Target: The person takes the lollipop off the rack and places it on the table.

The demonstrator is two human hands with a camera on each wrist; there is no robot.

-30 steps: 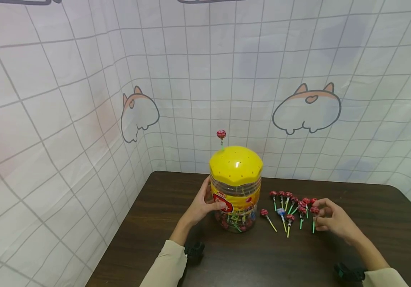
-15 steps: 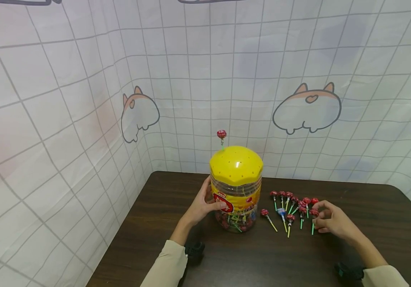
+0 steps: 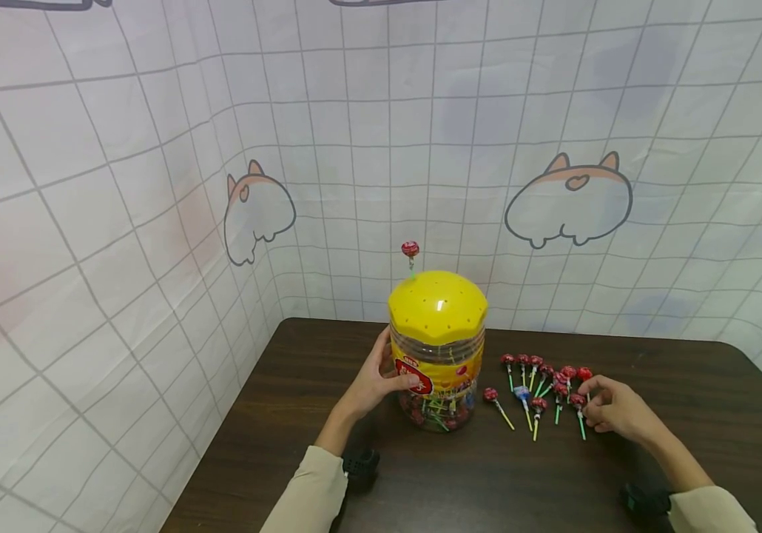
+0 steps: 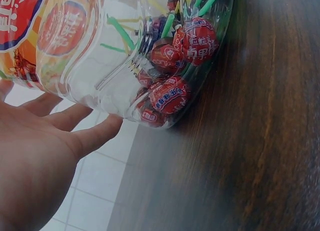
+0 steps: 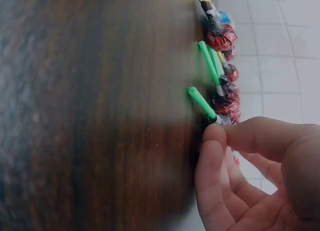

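Note:
A clear plastic candy jar point(image 3: 437, 355) with a yellow domed lid point(image 3: 437, 303) stands upright on the dark wooden table, lollipops inside it. My left hand point(image 3: 374, 381) grips its left side, thumb over the label and fingers spread behind. One lollipop point(image 3: 410, 249) stands upright in a hole of the lid. To the jar's right, my right hand point(image 3: 617, 409) has thumb and index fingertips pinched together at the stick of a red lollipop point(image 3: 584, 374); the fingers mostly hide that stick. Just left of those fingertips lies another red lollipop point(image 3: 577, 400) with a green stick.
Several more red lollipops point(image 3: 536, 363) lie in a loose cluster between jar and right hand, with one blue-wrapped lollipop point(image 3: 521, 394) among them. A single lollipop point(image 3: 490, 395) lies nearest the jar. A white grid-patterned curtain point(image 3: 381, 148) hangs behind the table point(image 3: 474, 481).
The green-stick lollipop by my right fingertips has shifted left and tilted. My right fingers have moved slightly, to the stick of the red lollipop behind it. Left hand and jar stay put.

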